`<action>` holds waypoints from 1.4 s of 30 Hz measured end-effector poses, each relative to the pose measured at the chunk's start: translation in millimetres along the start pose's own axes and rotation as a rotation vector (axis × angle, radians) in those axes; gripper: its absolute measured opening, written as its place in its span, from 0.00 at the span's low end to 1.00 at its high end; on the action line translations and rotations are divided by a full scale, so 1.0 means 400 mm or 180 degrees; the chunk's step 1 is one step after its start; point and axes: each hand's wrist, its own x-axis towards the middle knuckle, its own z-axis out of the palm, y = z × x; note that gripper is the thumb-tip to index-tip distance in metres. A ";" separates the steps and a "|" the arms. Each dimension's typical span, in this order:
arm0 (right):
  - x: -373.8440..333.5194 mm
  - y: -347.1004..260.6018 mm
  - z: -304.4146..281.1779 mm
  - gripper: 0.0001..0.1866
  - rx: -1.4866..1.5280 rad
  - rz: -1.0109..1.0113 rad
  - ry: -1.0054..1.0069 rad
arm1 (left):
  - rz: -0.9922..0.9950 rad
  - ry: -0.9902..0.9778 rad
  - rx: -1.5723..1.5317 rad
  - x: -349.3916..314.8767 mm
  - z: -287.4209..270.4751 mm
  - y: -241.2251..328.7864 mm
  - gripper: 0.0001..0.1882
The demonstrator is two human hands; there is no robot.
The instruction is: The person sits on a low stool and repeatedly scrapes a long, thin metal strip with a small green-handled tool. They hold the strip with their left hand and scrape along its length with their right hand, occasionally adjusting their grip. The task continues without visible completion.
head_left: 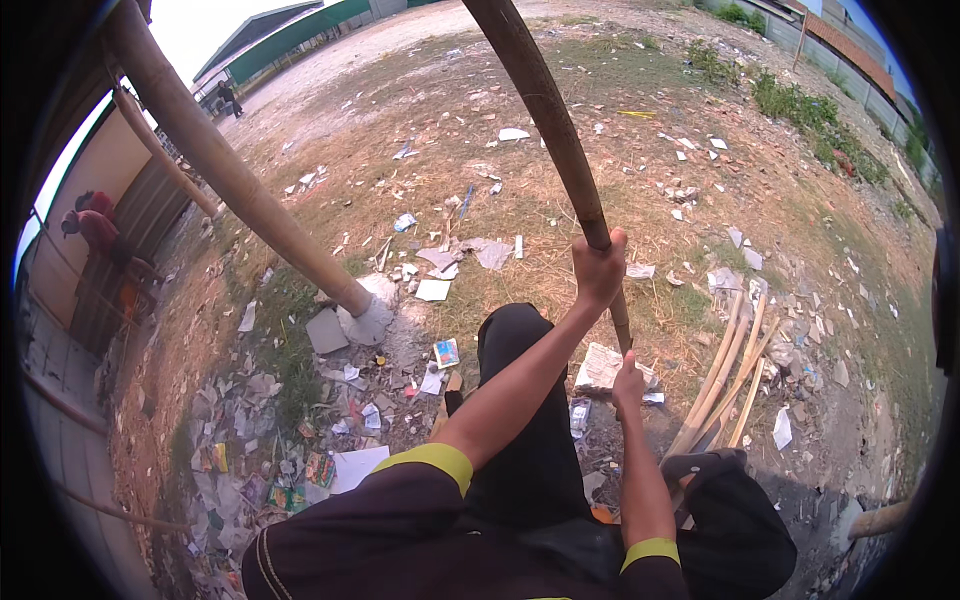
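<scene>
A long brown bamboo pole (545,100) slants from the top of the view down toward my lap. My left hand (600,270) is wrapped round it between my knees and the far ground. Lower down, my right hand (628,387) is closed at the pole's lower end, thumb pointing up along it. The very tip of the pole is hidden by that hand. Just left of the right hand lies a pale, flat block (602,366) with a dark edge beneath it. Several split bamboo lengths (722,372) lie on the ground to the right.
A thick bamboo post (250,215) stands at left in a concrete footing (370,312). Paper and plastic litter (310,470) covers the ground around my legs. A person in red (100,225) is at far left, near a wall. Another person (229,98) sits far off.
</scene>
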 end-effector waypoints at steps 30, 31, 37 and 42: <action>-0.024 -0.010 -0.057 0.33 0.0163 -0.0384 -0.0197 | -0.0095 0.0379 -0.0201 -0.078 0.046 0.065 0.17; -0.006 0.028 -0.055 0.33 -0.0071 -0.0199 -0.0297 | -0.0164 0.0389 -0.0207 -0.074 0.036 0.063 0.18; -0.014 -0.052 -0.095 0.34 0.0128 -0.0417 -0.0328 | -0.0013 0.0255 -0.0119 -0.090 0.042 0.066 0.17; -0.015 0.015 -0.042 0.34 0.0110 -0.0310 -0.0007 | -0.0089 0.0376 -0.0177 -0.082 0.052 0.070 0.17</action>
